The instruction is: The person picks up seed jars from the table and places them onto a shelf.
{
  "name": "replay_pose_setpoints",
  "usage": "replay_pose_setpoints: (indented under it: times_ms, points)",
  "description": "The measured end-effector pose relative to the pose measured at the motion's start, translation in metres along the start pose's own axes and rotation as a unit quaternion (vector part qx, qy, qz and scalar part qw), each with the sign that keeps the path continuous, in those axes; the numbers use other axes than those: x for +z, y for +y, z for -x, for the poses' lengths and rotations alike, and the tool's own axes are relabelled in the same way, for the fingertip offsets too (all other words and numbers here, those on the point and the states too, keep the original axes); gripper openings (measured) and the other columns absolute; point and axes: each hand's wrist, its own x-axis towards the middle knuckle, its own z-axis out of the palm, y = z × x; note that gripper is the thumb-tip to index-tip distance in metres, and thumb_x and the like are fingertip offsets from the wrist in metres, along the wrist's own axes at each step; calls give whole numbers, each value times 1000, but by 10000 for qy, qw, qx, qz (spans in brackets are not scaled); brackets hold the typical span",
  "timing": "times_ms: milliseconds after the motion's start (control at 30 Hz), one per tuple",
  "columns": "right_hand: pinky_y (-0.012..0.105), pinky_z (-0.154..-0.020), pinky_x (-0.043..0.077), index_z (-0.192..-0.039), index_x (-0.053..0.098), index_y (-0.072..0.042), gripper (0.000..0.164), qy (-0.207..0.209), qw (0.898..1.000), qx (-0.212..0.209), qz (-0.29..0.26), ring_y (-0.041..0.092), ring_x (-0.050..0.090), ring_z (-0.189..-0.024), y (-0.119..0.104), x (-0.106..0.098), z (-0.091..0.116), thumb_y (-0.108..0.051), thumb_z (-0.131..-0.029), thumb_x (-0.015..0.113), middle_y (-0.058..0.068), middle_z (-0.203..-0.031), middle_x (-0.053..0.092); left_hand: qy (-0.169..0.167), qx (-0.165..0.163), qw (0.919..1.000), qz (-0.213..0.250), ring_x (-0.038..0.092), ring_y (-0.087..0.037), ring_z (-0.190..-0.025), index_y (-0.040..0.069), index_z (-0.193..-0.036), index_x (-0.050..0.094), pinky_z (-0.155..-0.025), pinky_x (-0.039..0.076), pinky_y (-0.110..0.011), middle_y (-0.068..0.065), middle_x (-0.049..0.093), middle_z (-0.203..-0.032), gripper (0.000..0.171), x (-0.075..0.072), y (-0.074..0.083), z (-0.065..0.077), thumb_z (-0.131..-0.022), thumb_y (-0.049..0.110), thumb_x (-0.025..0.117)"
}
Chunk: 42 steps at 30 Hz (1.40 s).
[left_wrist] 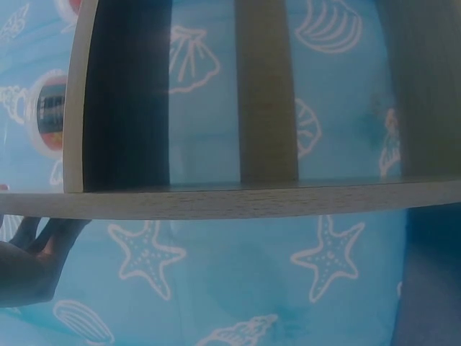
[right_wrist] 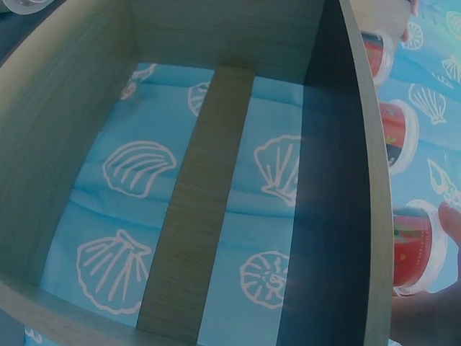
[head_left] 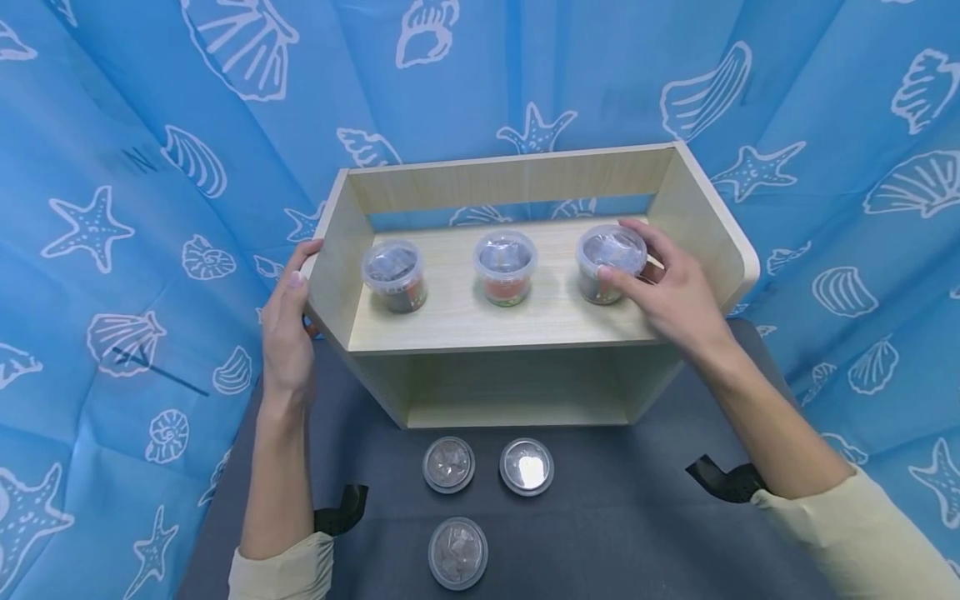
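Three clear lidded tubs with coloured labels stand in a row on the upper board of a pale wooden shelf (head_left: pixel 480 327). My right hand (head_left: pixel 671 287) grips the rightmost tub (head_left: pixel 611 250) between thumb and fingers; the right wrist view shows that tub (right_wrist: pixel 418 249) upright by the board, thumb at its lid. The middle tub (head_left: pixel 506 262) and the left tub (head_left: pixel 393 271) stand apart from it. My left hand (head_left: pixel 287 321) holds the front edge of the shelf's left side panel, thumb inside view and some fingers hidden behind the panel.
Three more lidded tubs, one at the left (head_left: pixel 448 464), one at the right (head_left: pixel 527 467) and one nearer (head_left: pixel 457 552), sit on the dark table (head_left: pixel 622 533) before the shelf. A blue curtain (head_left: pixel 465 100) with white shells hangs behind and at both sides.
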Motion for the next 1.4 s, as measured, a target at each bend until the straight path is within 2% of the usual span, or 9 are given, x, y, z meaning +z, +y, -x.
replay_pose_setpoints:
  times_ms: [300, 467, 567, 733, 833, 1033, 1233, 1400]
  points:
    - [20, -94, 43, -152, 40, -14, 70, 41, 9998, 209, 16, 32, 51, -129, 1, 5, -4, -27, -92, 73, 13, -149, 45, -8, -89, 10000, -43, 49, -28, -94, 16, -142, 54, -62, 37, -33, -13, 52, -126, 45, 0, 1, 0, -106, 31, 34]
    - [16, -89, 43, -152, 40, -12, 69, 78, 9997, 207, 95, 29, 52, -127, 1, 6, -5, -28, -93, 72, 13, -145, 48, -81, -264, 9996, -17, 50, -27, -101, 20, -146, 50, -65, 37, -31, -11, 52, -132, 45, -3, 1, 0, -106, 34, 35]
    - [21, -95, 43, -153, 38, -11, 72, 64, 9996, 187, 190, 29, 51, -129, 0, 5, -5, -30, -92, 72, 14, -145, 48, -110, -325, 9994, 40, 49, -27, -105, 23, -148, 48, -66, 36, -30, -9, 51, -137, 45, -3, 1, 0, -106, 35, 35]
    - [39, -109, 38, -155, 34, -12, 75, 33, 9996, 181, 235, 28, 45, -136, -2, 3, -5, -29, -92, 73, 13, -150, 43, -131, -495, 9987, -52, 47, -24, -128, 27, -150, 46, -86, 43, -32, -2, 45, -150, 45, -5, 5, 0, -107, 37, 37]
    - [38, -114, 32, -155, 34, -10, 77, 70, 9999, 49, 121, 26, 38, -142, -2, 3, -5, -25, -91, 74, 12, -154, 39, -100, -542, 9983, -177, 43, -23, -136, 26, -148, 48, -94, 44, -35, 2, 42, -153, 44, -7, 8, 1, -106, 36, 41]
    - [29, -116, 24, -154, 33, -5, 78, 232, 9988, -415, -119, 22, 27, -147, -8, 2, -1, -15, -89, 76, 12, -158, 33, 99, -280, 9984, -487, 52, -25, -128, 23, -146, 51, -91, 50, -26, -3, 50, -148, 41, -9, 13, 8, -106, 29, 46]
    - [27, -114, 27, -152, 38, -5, 72, 330, 9954, -894, -133, 24, 31, -146, -22, -7, 5, -7, -89, 74, 13, -157, 36, 275, 267, 9946, -969, 59, -21, -121, 15, -142, 56, -93, 48, -25, -4, 55, -143, 39, -9, 18, 23, -104, 16, 49]
    - [24, -112, 31, -149, 44, -7, 67, 420, 9935, -1044, -166, 23, 36, -143, -36, -16, 10, -6, -89, 73, 12, -153, 42, 315, 563, 9890, -1332, 55, -23, -125, 13, -142, 56, -97, 47, -27, -4, 55, -142, 41, -10, 19, 38, -101, 7, 53]
